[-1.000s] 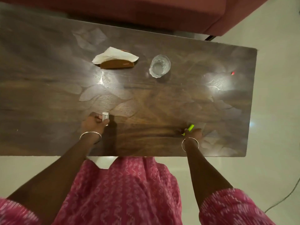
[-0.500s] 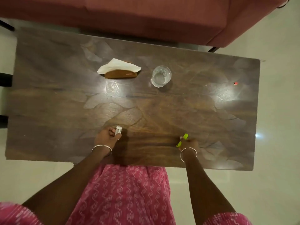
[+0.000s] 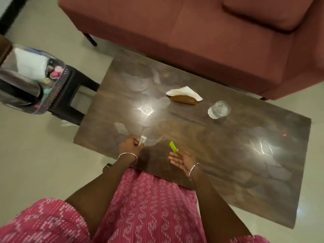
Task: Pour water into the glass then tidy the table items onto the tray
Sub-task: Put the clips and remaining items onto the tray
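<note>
My left hand (image 3: 130,145) is closed around a small white object (image 3: 142,139) above the near edge of the dark wooden table (image 3: 228,155). My right hand (image 3: 182,159) is turned palm up and holds a lime-green stick (image 3: 173,146) at its fingertips. A clear glass (image 3: 219,109) with water stands on the far side of the table. Left of the glass sits a brown wooden holder (image 3: 184,99) with a white napkin (image 3: 184,92) in it. A shiny tray (image 3: 26,81) carrying a white cloth and small coloured items rests on a dark stool at the far left.
A red sofa (image 3: 210,32) runs along the far side of the table. The dark stool (image 3: 70,95) stands on the pale floor beside the table's left end. A tiny red speck (image 3: 285,134) lies near the table's right end.
The view has swung left and tilted, bringing the stool and tray into sight. My right hand has turned palm up with the green stick. Both hands have drawn closer together.
</note>
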Demonstrator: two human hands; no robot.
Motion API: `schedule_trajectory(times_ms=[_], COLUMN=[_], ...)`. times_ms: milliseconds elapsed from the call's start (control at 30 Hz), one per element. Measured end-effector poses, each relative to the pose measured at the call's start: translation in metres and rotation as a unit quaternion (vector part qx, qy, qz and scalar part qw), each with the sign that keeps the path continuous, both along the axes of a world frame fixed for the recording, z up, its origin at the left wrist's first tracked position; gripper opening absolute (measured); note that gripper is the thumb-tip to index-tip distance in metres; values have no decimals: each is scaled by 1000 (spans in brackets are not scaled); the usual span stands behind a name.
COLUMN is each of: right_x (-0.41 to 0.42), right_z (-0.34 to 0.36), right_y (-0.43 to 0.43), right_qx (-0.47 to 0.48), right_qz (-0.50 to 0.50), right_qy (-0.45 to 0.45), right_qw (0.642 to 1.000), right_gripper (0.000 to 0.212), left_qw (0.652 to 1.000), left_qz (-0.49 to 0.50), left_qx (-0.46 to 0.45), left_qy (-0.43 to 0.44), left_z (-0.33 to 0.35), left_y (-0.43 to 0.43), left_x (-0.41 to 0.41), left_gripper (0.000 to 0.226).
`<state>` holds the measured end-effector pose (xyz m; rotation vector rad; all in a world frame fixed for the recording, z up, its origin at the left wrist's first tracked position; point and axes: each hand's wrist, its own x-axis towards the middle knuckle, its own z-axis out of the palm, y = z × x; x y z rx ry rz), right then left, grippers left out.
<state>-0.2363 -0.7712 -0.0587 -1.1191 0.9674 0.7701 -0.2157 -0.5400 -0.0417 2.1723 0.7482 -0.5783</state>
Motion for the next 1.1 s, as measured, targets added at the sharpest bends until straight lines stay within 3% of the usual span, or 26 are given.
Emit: schedule_trajectory(times_ms=[100, 200, 300, 400, 600, 800, 1100], right_x=[21, 30, 26, 21, 21, 25, 67], right_z=[6, 14, 27, 41, 55, 70, 69], right_y=[40, 81, 130, 188, 322, 431, 524], right_qx=[-51, -130, -201, -272, -237, -220, -213], right_qz=[8, 56, 135, 211, 233, 279, 297], right_qy=[-14, -31, -72, -120, -155, -223, -195], right_qw=[999, 989, 968, 931, 930, 908, 910], right_gripper=[16, 7, 27, 18, 27, 20, 17], left_qw=[999, 999, 996, 993, 984, 968, 965], left_qz=[32, 40, 83, 107, 164, 220, 232], left_qx=[-3, 7, -7, 7, -13, 3, 30], left_qy=[-17, -25, -37, -42, -72, -122, -116], left_z=[9, 15, 23, 30, 48, 65, 68], left_y=[38, 81, 131, 186, 304, 396, 470], left_x=[-12, -26, -40, -50, -70, -84, -72], left_gripper=[22, 31, 36, 32, 23, 23, 21])
